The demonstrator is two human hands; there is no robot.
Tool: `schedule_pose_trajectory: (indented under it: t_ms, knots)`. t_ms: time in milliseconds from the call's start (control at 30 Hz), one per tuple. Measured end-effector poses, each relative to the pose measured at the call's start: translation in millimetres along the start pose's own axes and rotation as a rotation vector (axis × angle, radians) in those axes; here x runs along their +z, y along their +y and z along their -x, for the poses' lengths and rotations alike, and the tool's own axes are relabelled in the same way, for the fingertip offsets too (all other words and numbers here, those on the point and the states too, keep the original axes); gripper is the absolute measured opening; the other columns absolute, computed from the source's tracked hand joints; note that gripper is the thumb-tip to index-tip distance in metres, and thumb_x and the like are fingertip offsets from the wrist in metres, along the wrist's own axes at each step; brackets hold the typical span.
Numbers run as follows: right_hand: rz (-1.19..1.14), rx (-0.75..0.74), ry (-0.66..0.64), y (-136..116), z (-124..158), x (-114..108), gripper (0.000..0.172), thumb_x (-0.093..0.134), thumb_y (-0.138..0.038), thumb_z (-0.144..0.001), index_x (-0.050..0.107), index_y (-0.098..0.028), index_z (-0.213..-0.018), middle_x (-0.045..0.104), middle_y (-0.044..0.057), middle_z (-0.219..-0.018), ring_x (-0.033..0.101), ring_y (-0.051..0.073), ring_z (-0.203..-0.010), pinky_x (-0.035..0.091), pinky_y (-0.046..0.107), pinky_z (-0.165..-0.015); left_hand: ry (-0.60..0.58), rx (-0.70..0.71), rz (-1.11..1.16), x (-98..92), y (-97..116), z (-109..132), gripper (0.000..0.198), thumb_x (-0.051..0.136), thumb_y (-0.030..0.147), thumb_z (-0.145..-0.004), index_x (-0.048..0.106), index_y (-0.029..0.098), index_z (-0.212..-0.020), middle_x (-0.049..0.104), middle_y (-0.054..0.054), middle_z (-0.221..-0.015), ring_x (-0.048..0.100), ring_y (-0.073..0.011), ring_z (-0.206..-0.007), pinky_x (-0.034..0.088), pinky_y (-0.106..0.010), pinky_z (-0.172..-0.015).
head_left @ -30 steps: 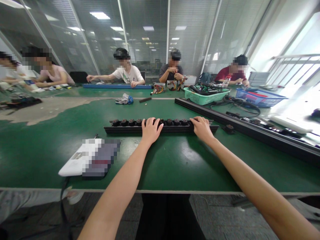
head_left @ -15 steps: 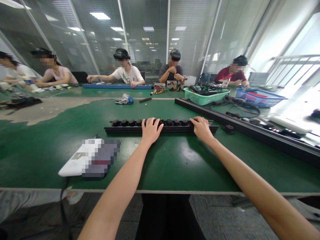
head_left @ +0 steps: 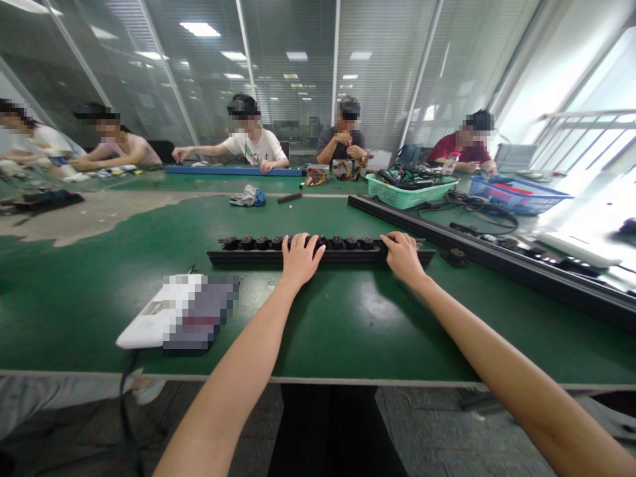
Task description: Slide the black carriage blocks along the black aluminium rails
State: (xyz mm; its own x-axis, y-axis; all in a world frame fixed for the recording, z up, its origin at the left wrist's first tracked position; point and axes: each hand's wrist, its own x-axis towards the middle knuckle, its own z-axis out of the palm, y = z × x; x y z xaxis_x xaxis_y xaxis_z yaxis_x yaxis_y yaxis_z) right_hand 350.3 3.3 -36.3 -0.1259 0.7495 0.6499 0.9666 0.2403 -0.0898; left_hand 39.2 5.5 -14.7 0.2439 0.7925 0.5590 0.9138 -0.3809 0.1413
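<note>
1. My left hand is on the black rail, left of its middle. My fingers are spread a little and draped over the far side, across the dark round parts. Can't tell if they're gripping or only resting.
2. My right hand is on the same rail, near its right end. Its fingers sit closer together, lying on top of the rail and touching the last round parts. Can't tell about grip here either.
3. The rail lies flat on the green workbench, level across the middle of the bench, well in from my near edge. The round parts stand in one row along its top.
4. Near left of my hands is a white-and-dark object, pixelated, so I can't say what it is.
5. Right of the rail are a small black block and a long black extrusion, running off to the near right.
6. Far side: crumpled gloves and a short dark bar, then a green plastic basket full of cables and a blue basket.
7. Co-workers sit along the far edge. One in a white T-shirt has both hands on a long blue bar, one in a dark shirt holds something small, and one in a red shirt works behind the baskets.
</note>
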Motion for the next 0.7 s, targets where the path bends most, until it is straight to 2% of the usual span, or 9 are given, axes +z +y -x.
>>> schedule_pose_trajectory:
  t_ms: [167,367,600,700]
  knots:
    - [0.0,0.03,-0.003,8.8,2.1,-3.0,0.051,0.042,-0.01,-0.091,0.074,-0.018,-0.129,0.066,0.017,-0.125,0.054,0.031,-0.114,0.041,0.047,-0.1,0.0,0.004,-0.011,-0.4,0.1,0.2,0.05,0.035,0.049,-0.108,0.063,0.024,-0.14,0.06,-0.013,-0.145,0.048,-0.0301,-0.141,0.02,-0.056,-0.128]
    - [0.014,0.034,-0.015,6.4,2.0,-6.6,0.05,0.043,-0.011,-0.091,0.074,-0.018,-0.129,0.066,0.017,-0.125,0.054,0.032,-0.113,0.041,0.048,-0.1,0.006,0.008,-0.014,0.4,-0.9,0.3,0.05,0.034,0.049,-0.108,0.063,0.025,-0.14,0.06,-0.012,-0.145,0.048,-0.03,-0.141,0.02,-0.056,-0.128]
    - [-0.019,0.049,0.011,4.9,2.3,-9.5,0.042,0.044,-0.023,-0.098,0.076,-0.02,-0.125,0.068,0.016,-0.121,0.056,0.031,-0.109,0.042,0.047,-0.099,-0.006,0.002,-0.01,-1.0,0.1,0.3,0.049,0.034,0.049,-0.108,0.063,0.027,-0.141,0.06,-0.012,-0.145,0.047,-0.0297,-0.142,0.02,-0.056,-0.128]
    - [-0.016,0.064,0.005,5.0,2.3,-9.0,0.042,0.043,-0.023,-0.1,0.075,-0.019,-0.126,0.068,0.016,-0.123,0.059,0.03,-0.108,0.043,0.046,-0.099,-0.012,-0.001,-0.004,-2.2,0.9,0.4,0.05,0.034,0.049,-0.108,0.063,0.025,-0.141,0.059,-0.013,-0.146,0.047,-0.0303,-0.142,0.019,-0.056,-0.128]
